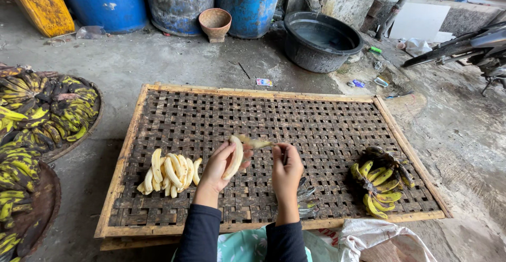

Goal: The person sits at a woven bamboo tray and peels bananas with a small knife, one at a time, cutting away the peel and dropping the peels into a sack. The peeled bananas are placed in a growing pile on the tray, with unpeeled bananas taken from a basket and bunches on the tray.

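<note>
Over woven tray, left hand holds peeled banana (right hand pinching peel).

I see pale cream peeled bananas on the dark brown woven tray with its light wooden frame. The unpeeled bunch is yellow-green with black patches. My sleeves are dark navy. The barrels are blue.
</note>
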